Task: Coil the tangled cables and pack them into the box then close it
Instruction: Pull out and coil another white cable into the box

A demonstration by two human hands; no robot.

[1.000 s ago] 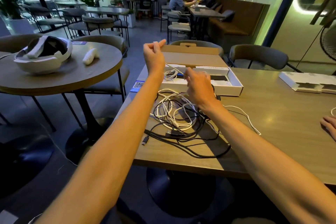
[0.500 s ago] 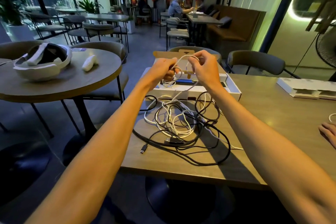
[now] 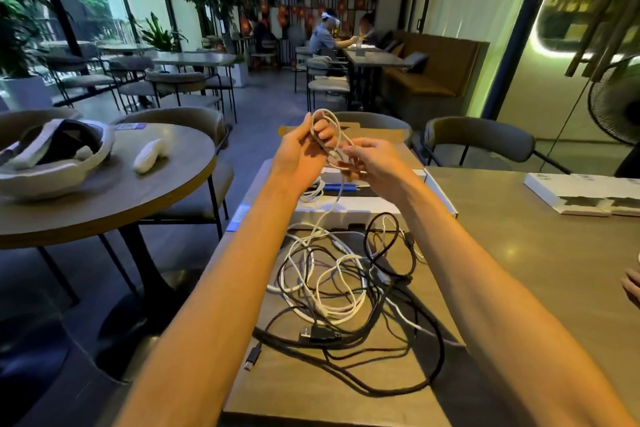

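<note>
A tangle of white and black cables (image 3: 343, 291) lies on the wooden table near its left edge. My left hand (image 3: 304, 153) holds a small loop of a white cable (image 3: 332, 121) raised above the open white box (image 3: 346, 208). My right hand (image 3: 374, 160) pinches the same white cable just beside it. The cable hangs from my hands down into the tangle. The box stands behind the tangle, its brown lid (image 3: 377, 134) folded back. Inside lie another coiled white cable (image 3: 313, 189) and a blue item.
A round table (image 3: 138, 198) at the left carries a white headset and a controller. Grey chairs (image 3: 481, 139) stand behind my table. A flat white box (image 3: 585, 192) lies at the far right. Another person's fingers (image 3: 632, 288) rest at the right edge.
Both hands have risen and drawn closer together. The white cable now forms a loop over my left fingers, and more of it is lifted out of the tangle.
</note>
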